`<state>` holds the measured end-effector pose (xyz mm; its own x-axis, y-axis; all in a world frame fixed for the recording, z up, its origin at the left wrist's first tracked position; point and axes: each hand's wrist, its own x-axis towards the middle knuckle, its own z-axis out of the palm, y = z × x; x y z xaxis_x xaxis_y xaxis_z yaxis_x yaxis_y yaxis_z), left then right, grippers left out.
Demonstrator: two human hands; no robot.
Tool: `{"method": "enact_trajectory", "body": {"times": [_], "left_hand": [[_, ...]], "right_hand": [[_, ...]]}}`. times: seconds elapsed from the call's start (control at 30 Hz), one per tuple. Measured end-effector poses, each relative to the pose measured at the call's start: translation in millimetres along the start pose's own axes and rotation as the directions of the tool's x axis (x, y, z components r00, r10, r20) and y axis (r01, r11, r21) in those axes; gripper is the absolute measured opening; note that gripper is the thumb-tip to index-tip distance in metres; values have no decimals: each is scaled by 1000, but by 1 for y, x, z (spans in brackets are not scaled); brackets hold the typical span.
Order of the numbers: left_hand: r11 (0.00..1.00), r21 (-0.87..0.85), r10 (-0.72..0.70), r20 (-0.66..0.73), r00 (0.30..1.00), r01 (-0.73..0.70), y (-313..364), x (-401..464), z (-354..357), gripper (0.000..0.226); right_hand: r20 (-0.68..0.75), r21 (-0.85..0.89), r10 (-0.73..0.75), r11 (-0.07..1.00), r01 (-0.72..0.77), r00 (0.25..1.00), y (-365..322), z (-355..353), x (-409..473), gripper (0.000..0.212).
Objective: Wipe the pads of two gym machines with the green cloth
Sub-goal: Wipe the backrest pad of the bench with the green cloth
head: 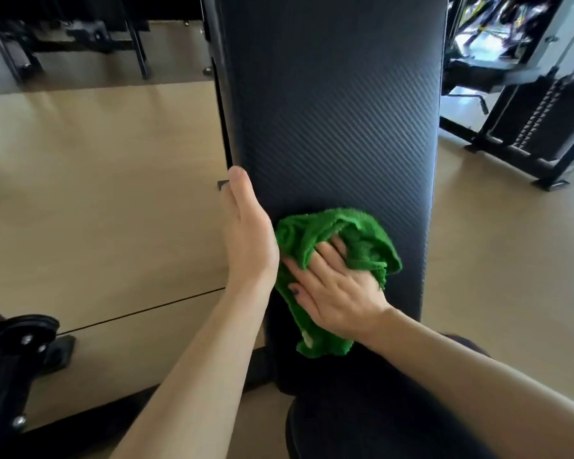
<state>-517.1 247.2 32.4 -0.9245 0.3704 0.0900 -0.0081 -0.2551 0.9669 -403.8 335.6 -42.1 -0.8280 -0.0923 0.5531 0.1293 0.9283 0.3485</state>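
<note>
A long black textured back pad [332, 104] of a gym bench fills the middle of the head view. The crumpled green cloth [362, 240] lies pressed against its lower part. My right hand [335, 286] lies flat on the cloth, fingers spread, holding it against the pad. My left hand [249, 233] rests along the pad's left edge, thumb up on the pad's side, fingers wrapped behind it. A second black pad, the seat [362, 425], shows dark at the bottom.
Beige floor [96, 193] lies left and right of the bench. A black machine foot with bolts [17, 352] sits at the lower left. A weight-stack machine [540, 120] stands at the upper right, more black frames [80, 34] at the upper left.
</note>
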Motion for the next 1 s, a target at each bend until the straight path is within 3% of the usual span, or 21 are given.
{"method": "enact_trajectory", "body": {"times": [0.13, 0.17, 0.23, 0.3, 0.37, 0.43, 0.47, 0.53, 0.6, 0.7, 0.9, 0.93, 1.0], "left_hand": [[999, -50, 7, -48, 999, -9, -2, -3, 4, 76], [998, -55, 7, -50, 999, -10, -4, -1, 3, 79], [998, -58, -3, -43, 999, 0, -8, 1, 1, 84], [999, -31, -16, -14, 1000, 16, -10, 0, -1, 84], [1000, -2, -24, -8, 1000, 24, -10, 1, -2, 83], [999, 5, -34, -25, 999, 34, -10, 2, -1, 82], [999, 10, -37, -36, 999, 37, -7, 0, 0, 81], [999, 32, -23, -76, 997, 25, -6, -3, 3, 72], [999, 36, -2, -119, 993, 6, -6, -7, 7, 59], [999, 49, 1, -154, 988, 7, -4, -8, 10, 56], [999, 45, -3, -195, 981, 12, -5, -8, 12, 59], [999, 43, -7, -201, 980, 16, -5, -8, 12, 59], [999, 48, -10, -211, 978, 20, -4, -8, 13, 59]], "right_hand": [[-32, 2, -151, 989, 151, 988, 36, -4, 20, 47], [-68, 1, -100, 995, 101, 993, 50, -11, 35, 47], [-169, 35, 137, 991, -133, 976, 74, -28, 67, 49], [-208, 121, 355, 934, -336, 911, 92, -44, 93, 53], [-244, 166, 474, 880, -445, 846, 97, -47, 101, 53], [-249, 242, 647, 762, -601, 720, 97, -42, 94, 54], [-224, 304, 760, 649, -698, 610, 95, -38, 87, 54], [-103, 428, 943, 328, -842, 315, 91, -28, 66, 54], [34, 483, 995, 62, -874, 89, 81, -19, 40, 49], [121, 484, 992, -100, -869, -47, 63, -7, 4, 38], [445, 362, 827, -518, -775, -344, 51, 7, -42, 59], [481, 331, 794, -557, -762, -372, 52, 10, -48, 56], [552, 228, 767, -516, -826, -327, 57, 15, -58, 45]]}}
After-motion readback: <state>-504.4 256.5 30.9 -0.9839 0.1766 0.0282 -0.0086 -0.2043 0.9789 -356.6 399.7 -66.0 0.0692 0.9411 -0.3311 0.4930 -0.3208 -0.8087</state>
